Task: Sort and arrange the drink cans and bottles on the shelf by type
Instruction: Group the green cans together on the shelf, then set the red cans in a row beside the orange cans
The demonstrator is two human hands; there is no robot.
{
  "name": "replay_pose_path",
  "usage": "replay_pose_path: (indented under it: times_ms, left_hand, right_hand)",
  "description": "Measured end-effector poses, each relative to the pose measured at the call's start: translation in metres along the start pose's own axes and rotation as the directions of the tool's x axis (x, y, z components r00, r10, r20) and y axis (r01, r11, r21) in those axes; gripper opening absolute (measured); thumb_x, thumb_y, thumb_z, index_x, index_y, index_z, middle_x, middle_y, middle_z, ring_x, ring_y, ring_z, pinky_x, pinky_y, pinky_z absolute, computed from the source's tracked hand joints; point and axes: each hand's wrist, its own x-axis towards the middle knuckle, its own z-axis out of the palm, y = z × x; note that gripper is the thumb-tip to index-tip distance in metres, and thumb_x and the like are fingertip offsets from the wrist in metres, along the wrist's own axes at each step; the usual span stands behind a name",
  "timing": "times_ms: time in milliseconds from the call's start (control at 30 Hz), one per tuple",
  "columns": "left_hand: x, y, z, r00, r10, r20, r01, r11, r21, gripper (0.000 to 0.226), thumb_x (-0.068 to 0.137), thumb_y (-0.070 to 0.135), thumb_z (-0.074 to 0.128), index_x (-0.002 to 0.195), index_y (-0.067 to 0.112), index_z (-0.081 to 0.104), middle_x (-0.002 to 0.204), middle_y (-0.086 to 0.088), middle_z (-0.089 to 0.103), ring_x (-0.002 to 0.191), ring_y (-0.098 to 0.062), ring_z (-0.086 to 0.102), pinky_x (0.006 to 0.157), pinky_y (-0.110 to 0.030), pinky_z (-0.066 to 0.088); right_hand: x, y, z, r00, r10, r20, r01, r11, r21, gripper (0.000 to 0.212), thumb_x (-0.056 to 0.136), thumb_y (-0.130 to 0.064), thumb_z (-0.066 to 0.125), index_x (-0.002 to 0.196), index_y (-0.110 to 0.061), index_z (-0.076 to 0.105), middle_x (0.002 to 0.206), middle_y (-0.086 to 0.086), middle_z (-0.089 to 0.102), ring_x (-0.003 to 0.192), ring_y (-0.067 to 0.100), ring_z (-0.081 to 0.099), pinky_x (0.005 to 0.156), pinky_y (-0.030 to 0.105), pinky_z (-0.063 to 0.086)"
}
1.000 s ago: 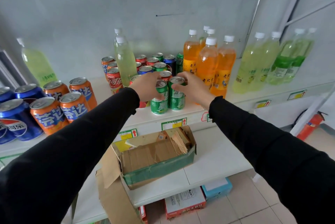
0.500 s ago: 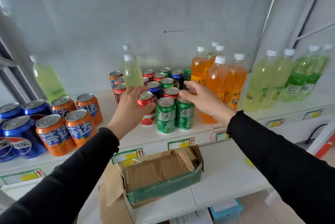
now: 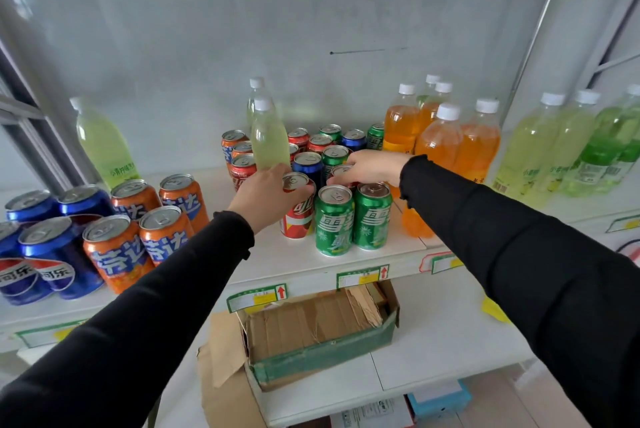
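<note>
Since a moment ago your left hand [image 3: 265,194] has closed round the front red can [image 3: 298,209] beside the paired green cans [image 3: 353,220], your right hand [image 3: 367,168] gripping another red can [image 3: 341,173] behind: reds grouping next.

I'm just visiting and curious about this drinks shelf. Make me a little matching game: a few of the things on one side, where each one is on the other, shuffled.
Things:
1. red can
2. two green cans
3. blue cans
4. cardboard box

Places:
A. far left end of the shelf
B. lower shelf, below the cans
C. held by the left hand
D. shelf front, just right of the red can

Pairs: 1-C, 2-D, 3-A, 4-B
</note>
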Motion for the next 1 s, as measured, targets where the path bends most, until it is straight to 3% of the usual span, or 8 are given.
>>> replay_pose_path:
  times_ms: [200, 300, 367, 467, 667, 833, 933, 1000]
  left_hand:
    - [0.000, 0.003, -0.002, 0.999, -0.032, -0.013, 0.031, 0.999, -0.017, 0.053, 0.086, 0.051, 0.068, 0.122, 0.015, 0.058, 0.110, -0.006, 0.066, 0.092, -0.024, 0.064, 0.073, -0.035, 0.054]
    - [-0.009, -0.001, -0.007, 0.999, -0.022, -0.034, 0.018, 0.993, -0.117, 0.051, 0.082, 0.042, 0.075, 0.123, 0.017, 0.058, 0.111, -0.006, 0.061, 0.095, -0.025, 0.062, 0.078, -0.039, 0.055]
    - [-0.017, -0.004, -0.012, 0.997, -0.005, -0.081, -0.008, 0.987, -0.163, 0.048, 0.081, 0.037, 0.077, 0.121, 0.017, 0.059, 0.109, -0.005, 0.059, 0.092, -0.023, 0.061, 0.072, -0.034, 0.054]
    - [-0.028, -0.008, -0.026, 0.990, 0.007, -0.141, -0.038, 0.976, -0.215, 0.045, 0.081, 0.030, 0.079, 0.120, 0.017, 0.060, 0.110, -0.004, 0.059, 0.090, -0.020, 0.060, 0.062, -0.023, 0.047]
    - [-0.056, -0.019, -0.058, 0.982, -0.017, -0.189, -0.043, 0.950, -0.309, 0.048, 0.078, 0.027, 0.081, 0.120, 0.023, 0.060, 0.108, 0.003, 0.063, 0.093, -0.019, 0.063, 0.070, -0.027, 0.048]
    - [-0.078, -0.032, -0.086, 0.996, -0.041, -0.085, 0.013, 0.953, -0.303, 0.046, 0.076, 0.021, 0.083, 0.117, 0.023, 0.061, 0.109, 0.001, 0.069, 0.093, -0.020, 0.067, 0.070, -0.027, 0.053]
    - [-0.085, -0.040, -0.098, 0.999, -0.039, -0.009, 0.036, 0.973, -0.227, 0.044, 0.076, 0.027, 0.084, 0.114, 0.026, 0.062, 0.109, 0.000, 0.070, 0.095, -0.024, 0.069, 0.084, -0.042, 0.057]
    - [-0.086, -0.045, -0.103, 0.998, -0.042, 0.048, 0.050, 0.980, -0.191, 0.044, 0.077, 0.030, 0.084, 0.115, 0.028, 0.062, 0.108, 0.001, 0.072, 0.091, -0.021, 0.068, 0.079, -0.035, 0.055]
  right_hand:
    - [-0.001, 0.002, 0.006, 0.997, -0.016, -0.080, 0.020, 0.999, 0.046, 0.057, 0.081, -0.063, 0.070, 0.097, -0.009, 0.066, 0.093, 0.011, 0.069, 0.076, 0.020, 0.058, 0.063, 0.034, 0.042]
    - [-0.018, -0.002, 0.000, 0.982, -0.041, -0.185, 0.049, 0.998, 0.040, 0.046, 0.081, -0.058, 0.071, 0.078, -0.014, 0.059, 0.068, 0.003, 0.051, 0.063, 0.020, 0.047, 0.054, 0.032, 0.029]
    - [-0.036, -0.007, -0.010, 0.958, -0.076, -0.278, 0.092, 0.995, 0.045, 0.050, 0.081, -0.054, 0.073, 0.089, -0.005, 0.066, 0.073, 0.008, 0.058, 0.068, 0.026, 0.054, 0.056, 0.032, 0.032]
    - [-0.060, -0.013, -0.024, 0.903, -0.120, -0.412, 0.146, 0.989, 0.033, 0.068, 0.083, -0.056, 0.073, 0.123, -0.002, 0.061, 0.113, 0.015, 0.068, 0.099, 0.035, 0.064, 0.076, 0.039, 0.049]
    - [-0.100, -0.027, -0.023, 0.734, -0.166, -0.658, 0.387, 0.899, 0.206, 0.063, 0.078, -0.061, 0.074, 0.122, -0.020, 0.056, 0.115, -0.008, 0.063, 0.103, 0.014, 0.060, 0.083, 0.033, 0.050]
    - [-0.124, -0.045, -0.001, 0.797, -0.206, -0.567, 0.500, 0.751, 0.431, 0.063, 0.070, -0.065, 0.075, 0.116, -0.027, 0.058, 0.116, -0.008, 0.066, 0.107, 0.011, 0.064, 0.093, 0.043, 0.057]
    - [-0.129, -0.059, 0.023, 0.837, -0.247, -0.488, 0.476, 0.768, 0.428, 0.067, 0.072, -0.066, 0.073, 0.123, -0.024, 0.060, 0.115, -0.009, 0.067, 0.106, 0.012, 0.064, 0.093, 0.045, 0.056]
    - [-0.127, -0.068, 0.039, 0.851, -0.270, -0.451, 0.453, 0.810, 0.371, 0.073, 0.070, -0.072, 0.070, 0.125, -0.026, 0.060, 0.115, -0.011, 0.066, 0.104, 0.011, 0.064, 0.091, 0.043, 0.056]
